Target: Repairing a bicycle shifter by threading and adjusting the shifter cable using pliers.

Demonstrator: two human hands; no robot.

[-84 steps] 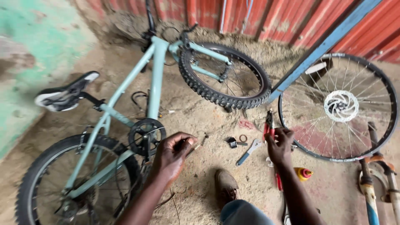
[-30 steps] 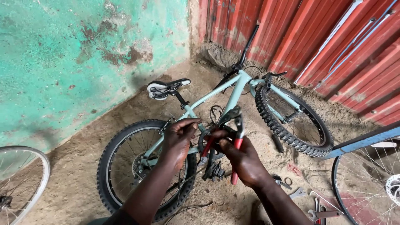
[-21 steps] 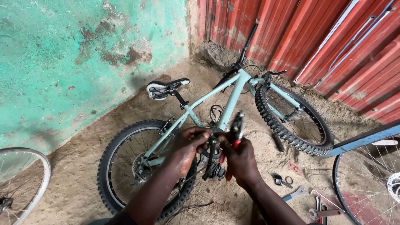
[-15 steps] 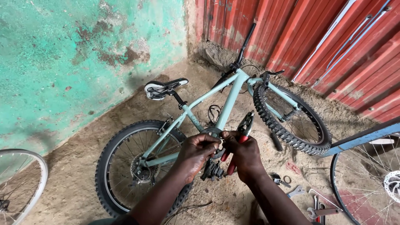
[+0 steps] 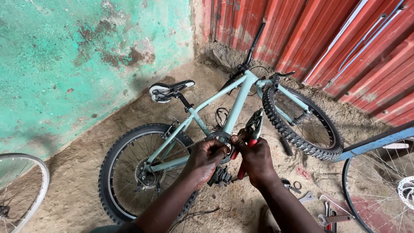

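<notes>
Lying on its side on the sandy ground (image 5: 86, 172), a pale green bicycle (image 5: 239, 97) serves as the landmark for everything else. Left of the bicycle, at the frame's lower left edge, part of a loose silver-rimmed wheel (image 5: 21, 194) shows below the green wall (image 5: 64, 56). The bicycle's rear wheel (image 5: 142, 172) points toward the viewer and its saddle (image 5: 166, 90) toward the wall. Just over the bicycle's crank area the left hand (image 5: 207, 157) comes in from below, forearm angled up and to the right, palm down, fingers curled and pinching a small part at the chainring (image 5: 217, 137). Touching it on the right, the right hand (image 5: 256, 157) is clenched around the red handles of a pair of pliers (image 5: 252, 129), whose dark head rises up and to the right beside the bicycle's down tube. A black pedal (image 5: 221, 177) sits just below the two hands. Right of the hands lies the bicycle's knobby front wheel (image 5: 302, 123), before the red corrugated wall (image 5: 345, 43). Near that wheel, on the ground at lower right, small wrenches (image 5: 327, 213) and metal bits lie scattered; no container holds them. Farthest right of the bicycle, a blue frame tube (image 5: 379, 140) crosses above a second wheel with a disc rotor (image 5: 405, 190).
</notes>
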